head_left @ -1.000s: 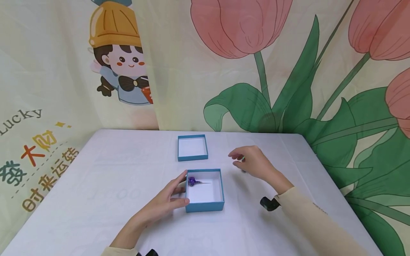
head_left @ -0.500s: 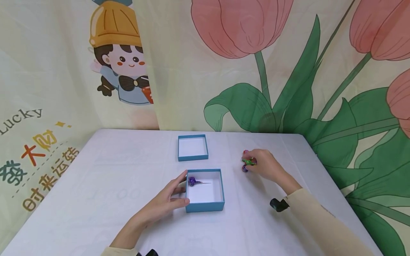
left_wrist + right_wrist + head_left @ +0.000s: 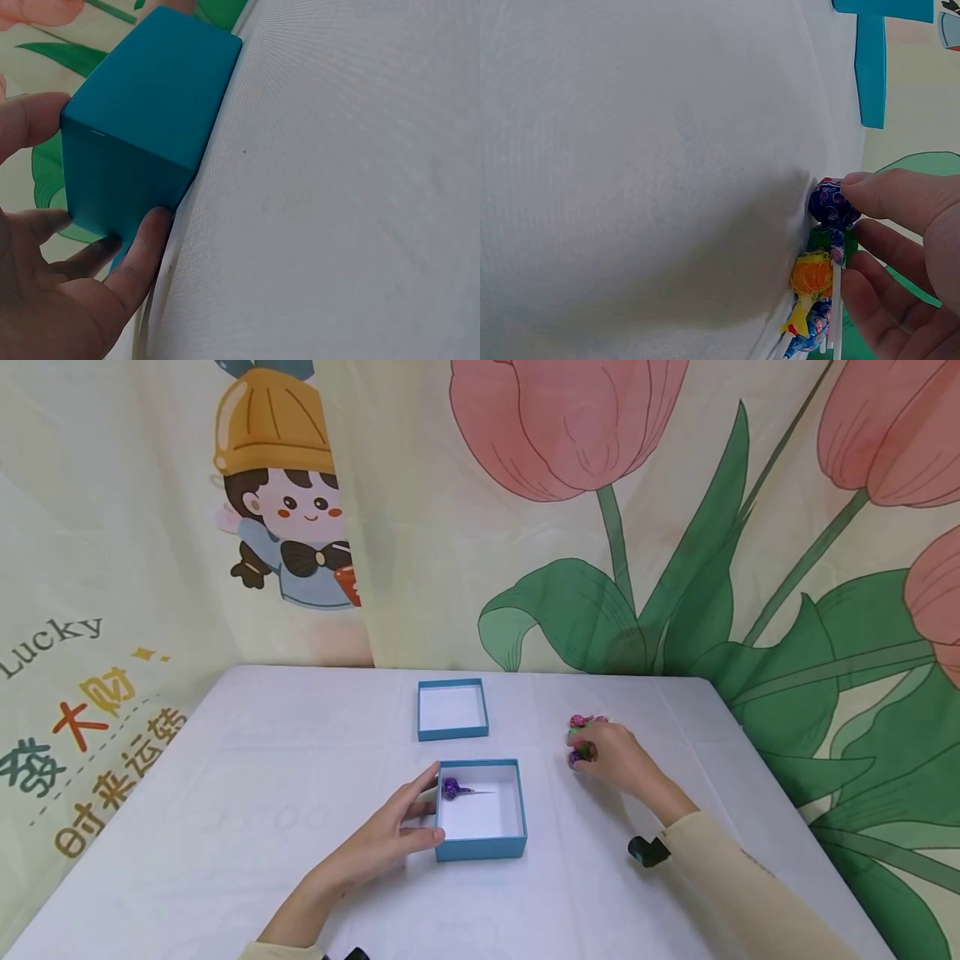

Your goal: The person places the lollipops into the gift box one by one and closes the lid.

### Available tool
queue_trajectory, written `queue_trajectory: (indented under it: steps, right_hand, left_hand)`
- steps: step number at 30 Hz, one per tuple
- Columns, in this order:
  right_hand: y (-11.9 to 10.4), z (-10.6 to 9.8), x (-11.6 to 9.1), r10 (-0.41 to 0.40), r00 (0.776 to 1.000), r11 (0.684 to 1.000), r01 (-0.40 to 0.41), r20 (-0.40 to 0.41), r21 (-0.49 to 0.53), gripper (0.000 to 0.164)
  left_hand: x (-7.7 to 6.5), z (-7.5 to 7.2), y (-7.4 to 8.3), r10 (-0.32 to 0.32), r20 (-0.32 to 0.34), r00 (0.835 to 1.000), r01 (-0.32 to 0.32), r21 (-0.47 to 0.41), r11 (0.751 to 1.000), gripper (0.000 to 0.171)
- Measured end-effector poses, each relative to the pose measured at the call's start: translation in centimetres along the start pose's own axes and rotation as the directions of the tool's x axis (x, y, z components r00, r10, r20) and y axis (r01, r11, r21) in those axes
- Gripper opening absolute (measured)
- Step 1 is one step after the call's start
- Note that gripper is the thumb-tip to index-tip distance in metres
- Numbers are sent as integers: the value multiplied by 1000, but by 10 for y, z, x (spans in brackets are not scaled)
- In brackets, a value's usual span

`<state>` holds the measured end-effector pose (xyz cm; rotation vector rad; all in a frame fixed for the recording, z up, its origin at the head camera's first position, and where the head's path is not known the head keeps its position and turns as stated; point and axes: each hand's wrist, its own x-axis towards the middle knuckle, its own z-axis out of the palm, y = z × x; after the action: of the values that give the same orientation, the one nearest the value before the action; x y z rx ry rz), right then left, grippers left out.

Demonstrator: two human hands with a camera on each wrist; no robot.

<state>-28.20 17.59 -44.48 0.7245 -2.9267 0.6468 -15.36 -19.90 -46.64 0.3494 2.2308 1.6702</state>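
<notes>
My left hand [image 3: 382, 839] holds the left side of an open blue box [image 3: 480, 850], thumb at the near corner and fingers along the wall. Inside the box lies one purple-wrapped lollipop [image 3: 451, 788], its stick pointing right. To the right, my right hand [image 3: 618, 758] is down at a small group of lollipops on the table. In the right wrist view its thumb and fingers pinch a lollipop with a dark purple wrapper [image 3: 832, 204]. Close by are a green lollipop [image 3: 820, 238], an orange one [image 3: 811, 274] and a blue one [image 3: 817, 324]. The hand partly hides the group.
A shallow blue lid [image 3: 452, 734], inside facing up, lies behind the box. A white cloth [image 3: 300, 760] covers the table. Behind its far edge hangs a printed curtain [image 3: 420, 527] with tulips and a cartoon figure.
My right hand has moved right and down from beside the box to the lollipops, and its fingers have closed on one. The left hand and the box have stayed in place.
</notes>
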Motion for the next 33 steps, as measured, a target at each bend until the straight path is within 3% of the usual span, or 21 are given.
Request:
queue_trajectory:
  steps: [7, 33]
  right_hand:
    - [-1, 5, -2, 48, 999, 999, -48, 22, 9, 31]
    - [-5, 7, -3, 94, 995, 995, -94, 15, 15, 23]
  left_hand:
    - [0, 1, 0, -2, 1, 1000, 2, -5, 1000, 89]
    - [0, 1, 1, -8, -4, 1000, 8, 3, 1000, 89]
